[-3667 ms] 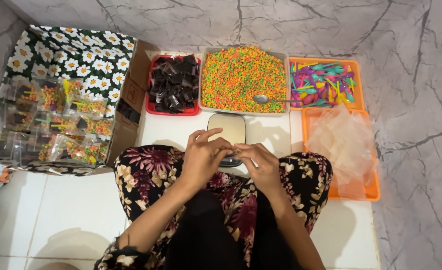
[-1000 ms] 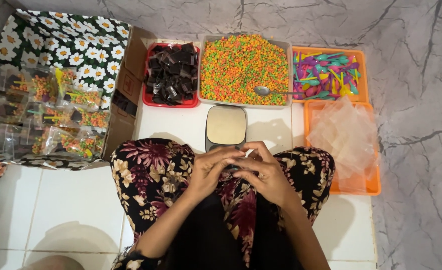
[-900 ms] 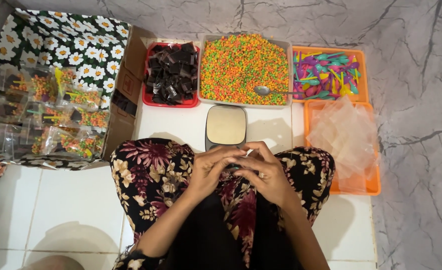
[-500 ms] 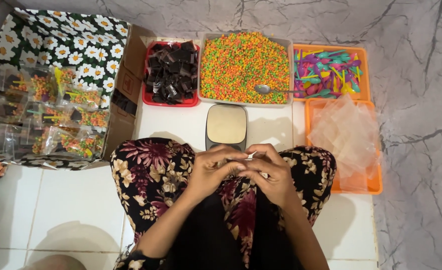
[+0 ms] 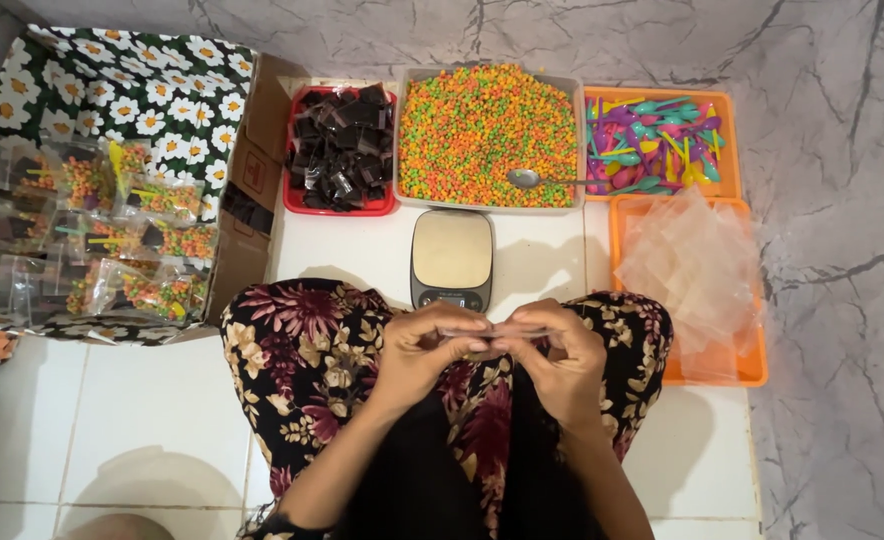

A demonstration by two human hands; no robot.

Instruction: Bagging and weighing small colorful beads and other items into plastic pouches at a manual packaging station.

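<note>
Since half a second ago our hands have barely shifted: left hand [image 5: 424, 352] and right hand [image 5: 560, 358] stay pressed together over the lap, fingertips pinching a small clear packet [image 5: 492, 329]. At twelve o'clock sits the scale [image 5: 451, 258], beyond it the tray of coloured pellets [image 5: 489, 135], with clear bags [image 5: 697, 270] at two

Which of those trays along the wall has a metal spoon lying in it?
The grey middle tray, heaped with orange and green bits, has the metal spoon. The red tray holds dark pieces; the orange tray holds coloured plastic spoons.
</note>
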